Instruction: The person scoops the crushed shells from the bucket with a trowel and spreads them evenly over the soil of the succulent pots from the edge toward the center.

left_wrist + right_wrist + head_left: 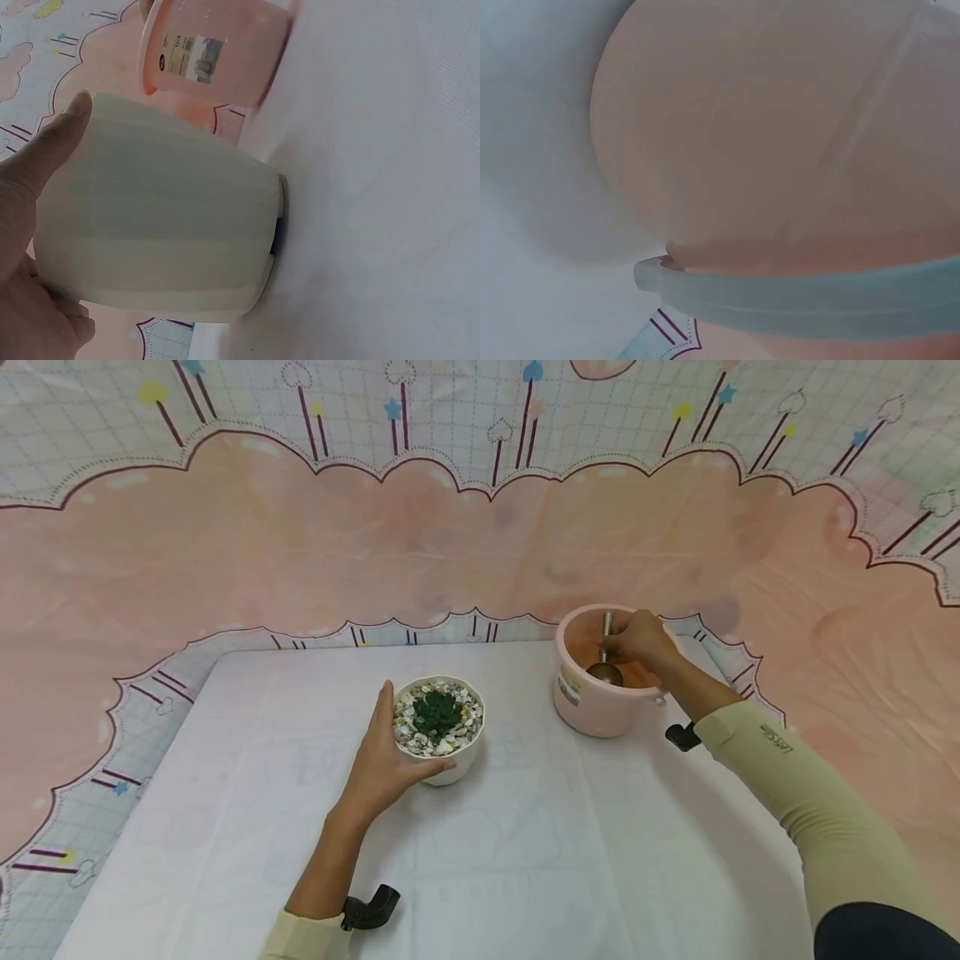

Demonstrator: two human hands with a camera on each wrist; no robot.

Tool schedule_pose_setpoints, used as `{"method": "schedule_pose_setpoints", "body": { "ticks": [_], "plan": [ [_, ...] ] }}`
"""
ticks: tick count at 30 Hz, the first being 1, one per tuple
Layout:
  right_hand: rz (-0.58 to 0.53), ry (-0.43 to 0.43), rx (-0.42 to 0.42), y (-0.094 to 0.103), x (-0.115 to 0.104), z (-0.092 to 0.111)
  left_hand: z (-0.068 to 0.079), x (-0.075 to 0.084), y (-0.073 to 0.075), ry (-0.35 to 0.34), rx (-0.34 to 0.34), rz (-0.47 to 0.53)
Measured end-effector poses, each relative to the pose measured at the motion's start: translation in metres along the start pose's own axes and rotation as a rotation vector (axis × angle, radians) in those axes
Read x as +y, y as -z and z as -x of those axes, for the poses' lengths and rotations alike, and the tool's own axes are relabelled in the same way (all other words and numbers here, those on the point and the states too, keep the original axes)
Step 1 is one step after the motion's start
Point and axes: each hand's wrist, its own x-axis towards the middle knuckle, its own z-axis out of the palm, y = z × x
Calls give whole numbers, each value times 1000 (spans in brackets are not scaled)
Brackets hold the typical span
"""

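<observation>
A potted succulent (438, 715) stands on the white table, its dark green rosette ringed by pale pebbles. My left hand (386, 768) grips the pot's near left side, thumb and fingers spread around it below the rim. In the left wrist view the cream, faceted pot (157, 217) fills the middle. To its right is a pink bucket (596, 714) with a label on its side. My right hand (645, 642) reaches over the bucket's rim and holds a metal ladle (604, 674) by its upright handle, bowl down inside. The right wrist view shows only the bucket's outer wall (742, 135), with the hand hidden.
A pale bucket handle (802, 304) crosses the lower right wrist view. The white tabletop (510, 860) extends in front of both containers. Behind it hangs a pink patterned cloth (420, 552), which also shows along the table's sides.
</observation>
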Motion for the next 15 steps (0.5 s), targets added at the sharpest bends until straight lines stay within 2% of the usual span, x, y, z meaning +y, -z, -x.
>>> {"method": "schedule_pose_setpoints", "body": {
  "ticks": [3, 6, 8, 10, 13, 15],
  "plan": [
    [98, 2, 5, 3, -2, 2, -1, 1, 1, 2, -17, -23],
    [281, 87, 69, 8, -6, 17, -1, 2, 3, -12, -43, -55],
    [394, 179, 163, 11, -8, 36, 0, 3, 4, -35, -60, -94],
    [458, 284, 275, 11, -8, 62, 1, 4, 7, -65, -70, -138],
    [468, 423, 401, 5, -2, 106, 4, 6, 12, -112, -59, -224],
    [469, 504, 445, -3, 4, 134, 8, 8, 16, -139, -39, -290]
  ]
}}
